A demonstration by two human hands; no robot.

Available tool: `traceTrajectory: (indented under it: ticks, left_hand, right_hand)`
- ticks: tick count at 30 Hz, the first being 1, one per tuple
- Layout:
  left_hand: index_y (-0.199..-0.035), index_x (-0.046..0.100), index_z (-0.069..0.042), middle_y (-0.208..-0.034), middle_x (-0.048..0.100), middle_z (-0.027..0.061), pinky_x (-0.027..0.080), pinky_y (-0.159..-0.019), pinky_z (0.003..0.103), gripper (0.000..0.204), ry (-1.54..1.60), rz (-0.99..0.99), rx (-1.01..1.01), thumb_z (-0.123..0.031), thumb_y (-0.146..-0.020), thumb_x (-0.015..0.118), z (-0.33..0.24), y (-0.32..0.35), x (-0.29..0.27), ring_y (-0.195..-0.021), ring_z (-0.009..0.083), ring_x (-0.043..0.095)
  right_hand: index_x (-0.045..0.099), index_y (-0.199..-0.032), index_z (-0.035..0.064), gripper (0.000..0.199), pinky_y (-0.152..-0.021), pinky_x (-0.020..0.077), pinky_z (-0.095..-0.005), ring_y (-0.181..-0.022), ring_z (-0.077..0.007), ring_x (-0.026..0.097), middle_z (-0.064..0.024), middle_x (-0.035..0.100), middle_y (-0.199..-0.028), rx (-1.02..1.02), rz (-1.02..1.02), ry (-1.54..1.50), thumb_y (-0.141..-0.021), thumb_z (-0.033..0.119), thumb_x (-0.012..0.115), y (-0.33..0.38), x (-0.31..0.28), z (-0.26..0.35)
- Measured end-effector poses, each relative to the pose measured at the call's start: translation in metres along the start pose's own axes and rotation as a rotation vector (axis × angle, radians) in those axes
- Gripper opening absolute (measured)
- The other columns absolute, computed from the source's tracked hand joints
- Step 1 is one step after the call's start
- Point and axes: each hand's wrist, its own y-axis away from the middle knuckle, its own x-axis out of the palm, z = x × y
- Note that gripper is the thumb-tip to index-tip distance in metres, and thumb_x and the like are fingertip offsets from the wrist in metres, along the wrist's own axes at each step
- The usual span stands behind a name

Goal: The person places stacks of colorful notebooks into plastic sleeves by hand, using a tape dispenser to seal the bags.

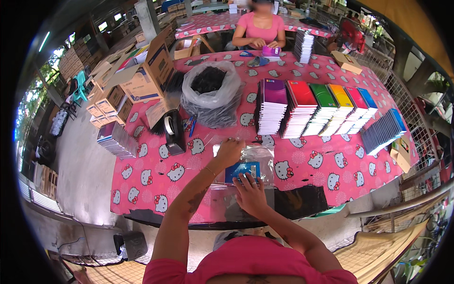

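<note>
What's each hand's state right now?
Left hand: fingers curled at the clear plastic; grip cannot be told.
Right hand: open, fingers spread over the blue notebook.

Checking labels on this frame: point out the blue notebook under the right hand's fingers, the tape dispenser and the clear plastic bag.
Blue notebook point(242, 168): head view, on its cover.
Tape dispenser point(177, 138): head view, on its black body.
Clear plastic bag point(213, 100): head view, on its front wall.

on the near pink table point(309, 177) there are six notebook stacks point(323, 97) in one row, one stack at far right point(383, 133), one stack at far left point(116, 140), one tape dispenser point(175, 135), one bulging bag point(213, 111) and one blue notebook point(243, 168).
</note>
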Motion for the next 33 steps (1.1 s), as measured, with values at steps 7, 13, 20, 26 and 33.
traceTrajectory:
  ticks: [7, 13, 20, 26, 33]
  left_hand:
    - [-0.086, 0.069, -0.014, -0.095, 0.068, 0.0055, 0.043, -0.092, 0.042, 0.008, -0.097, 0.085, 0.098, -0.018, -0.079, 0.068, -0.039, 0.03, -0.028, -0.096, 0.023, 0.065]
    - [-0.095, 0.066, -0.013, -0.091, 0.066, 0.0026, 0.045, -0.094, 0.041, 0.018, -0.034, -0.008, 0.045, -0.017, -0.077, 0.067, -0.057, 0.067, -0.013, -0.095, 0.0247, 0.064]
    - [-0.106, 0.065, -0.008, -0.1, 0.065, 0.0119, 0.054, -0.081, 0.041, 0.029, 0.0, -0.15, 0.143, -0.014, -0.078, 0.067, -0.127, 0.097, -0.011, -0.092, 0.031, 0.064]
    - [-0.119, 0.064, -0.007, -0.111, 0.064, 0.0166, 0.052, -0.084, 0.047, 0.03, 0.316, -0.366, -0.312, -0.014, -0.09, 0.062, -0.044, 0.053, -0.036, -0.1, 0.0376, 0.063]
    - [-0.088, 0.074, -0.008, -0.091, 0.068, 0.0165, 0.053, -0.076, 0.044, 0.017, 0.389, 0.178, -0.084, -0.016, -0.076, 0.067, 0.033, -0.03, 0.024, -0.085, 0.0354, 0.066]
  right_hand:
    - [0.053, -0.135, 0.0147, 0.059, -0.103, 0.0333, -0.0583, -0.13, -0.0322, 0.046, -0.0119, 0.048, -0.14, -0.006, -0.037, 0.022, -0.079, 0.026, 0.068, -0.003, 0.001, -0.005]
    - [0.053, -0.135, 0.0144, 0.059, -0.107, 0.0282, -0.0647, -0.138, -0.0358, 0.038, -0.0133, 0.046, -0.141, 0.023, 0.054, 0.006, -0.079, 0.026, 0.069, 0.0, 0.013, -0.001]
    - [0.043, -0.145, 0.008, 0.067, -0.113, 0.0152, -0.0691, -0.143, -0.0434, 0.031, -0.0176, 0.03, -0.156, -0.012, -0.06, 0.171, -0.085, 0.027, 0.064, -0.03, 0.036, -0.031]
    - [0.041, -0.145, 0.0086, 0.075, -0.111, 0.0187, -0.0693, -0.141, -0.0427, 0.032, -0.0179, 0.034, -0.153, 0.027, 0.094, 0.075, -0.081, 0.036, 0.069, -0.034, 0.017, -0.021]
    - [0.046, -0.142, 0.007, 0.074, -0.112, 0.0176, -0.0687, -0.136, -0.0439, 0.039, -0.0198, 0.041, -0.148, 0.033, 0.039, 0.044, -0.078, 0.034, 0.072, -0.037, 0.012, -0.011]
